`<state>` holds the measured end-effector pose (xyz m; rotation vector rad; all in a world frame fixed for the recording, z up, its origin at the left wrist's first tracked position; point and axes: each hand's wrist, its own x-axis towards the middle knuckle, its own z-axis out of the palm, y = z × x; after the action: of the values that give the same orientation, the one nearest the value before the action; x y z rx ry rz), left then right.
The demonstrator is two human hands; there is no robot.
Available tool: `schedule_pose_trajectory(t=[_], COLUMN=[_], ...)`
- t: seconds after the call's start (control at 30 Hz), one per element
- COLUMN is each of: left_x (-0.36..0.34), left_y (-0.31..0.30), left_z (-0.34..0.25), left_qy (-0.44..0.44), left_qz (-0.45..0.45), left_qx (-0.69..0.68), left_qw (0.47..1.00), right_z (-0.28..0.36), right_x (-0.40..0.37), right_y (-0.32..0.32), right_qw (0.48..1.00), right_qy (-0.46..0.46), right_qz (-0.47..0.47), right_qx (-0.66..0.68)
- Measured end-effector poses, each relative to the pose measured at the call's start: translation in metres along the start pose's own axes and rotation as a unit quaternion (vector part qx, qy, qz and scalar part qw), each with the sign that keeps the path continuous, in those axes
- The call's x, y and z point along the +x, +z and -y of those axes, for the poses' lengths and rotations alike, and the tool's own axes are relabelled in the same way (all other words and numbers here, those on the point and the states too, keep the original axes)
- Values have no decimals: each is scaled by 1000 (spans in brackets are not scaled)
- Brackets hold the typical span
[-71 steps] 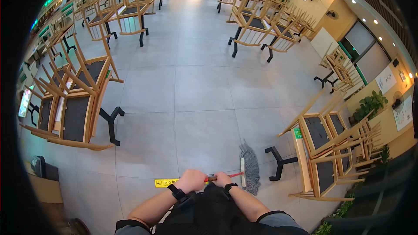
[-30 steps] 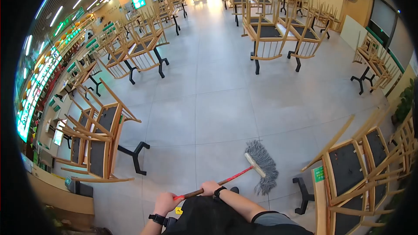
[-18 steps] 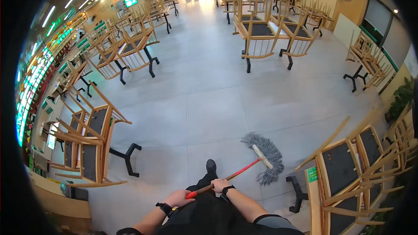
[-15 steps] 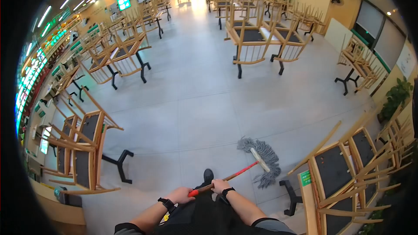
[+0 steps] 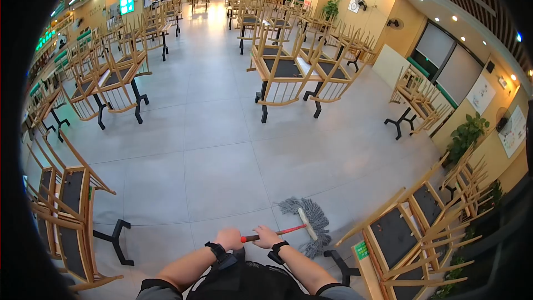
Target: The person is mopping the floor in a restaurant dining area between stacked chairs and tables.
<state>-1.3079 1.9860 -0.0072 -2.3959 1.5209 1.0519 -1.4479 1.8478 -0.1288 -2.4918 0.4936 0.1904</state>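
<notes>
A mop with a grey string head (image 5: 316, 218) and a white clamp bar lies on the floor in front of me, slightly right. Its brown and red handle (image 5: 288, 230) slants down to my hands. My left hand (image 5: 228, 239) is wrapped round the handle near its red end. Closed on the shaft a little further along is my right hand (image 5: 267, 237). Dark bands circle both wrists. The mop strands spread flat on the grey tiles, close to a black table leg (image 5: 342, 268).
Tables with upturned wooden chairs stand at near left (image 5: 72, 200), near right (image 5: 394, 236), ahead (image 5: 283, 69) and at far left (image 5: 114, 78). A black table foot (image 5: 119, 241) juts out on the left. Potted plants (image 5: 466, 136) line the right wall. Grey tiled floor (image 5: 216, 172) runs between the tables.
The view has tilted up and turned right, so the tables appear further left and lower. Both hands still hold the mop; its head remains near the right table leg. My shoe is now mostly hidden.
</notes>
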Motion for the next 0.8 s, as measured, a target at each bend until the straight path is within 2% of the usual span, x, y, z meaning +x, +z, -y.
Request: schedule_pose_trajectory(t=[0.13, 0.2, 0.23, 0.33, 0.4, 0.53, 0.6, 0.8], left_x=[14, 24, 28, 26, 26, 42, 50, 80], left_y=[-8, -7, -5, -11, -13, -10, -7, -33], left_z=[18, 32, 38, 43, 46, 53, 58, 57], left_qy=[-17, -15, -15, 1, 6, 21, 31, 20], left_qz=[-3, -2, -2, -2, -18, -33, -36, -33], left_qx=[-44, -59, -71, -67, -59, -44, -35, -12], left_qw=[999, 998, 997, 998, 998, 998, 998, 999], right_z=[19, 26, 28, 29, 29, 28, 21, 1], right_x=[35, 43, 48, 54, 59, 61, 65, 83], right_y=[-1, 5, 7, 19, 15, 17, 21, 13], right_qw=[995, 984, 984, 983, 989, 991, 994, 995], right_qy=[-45, 21, 21, 44, 22, 40, 16, -7], right_qz=[85, 148, 152, 130, 120, 95, 55, 26], right_qx=[29, 92, 93, 123, 79, 87, 92, 97])
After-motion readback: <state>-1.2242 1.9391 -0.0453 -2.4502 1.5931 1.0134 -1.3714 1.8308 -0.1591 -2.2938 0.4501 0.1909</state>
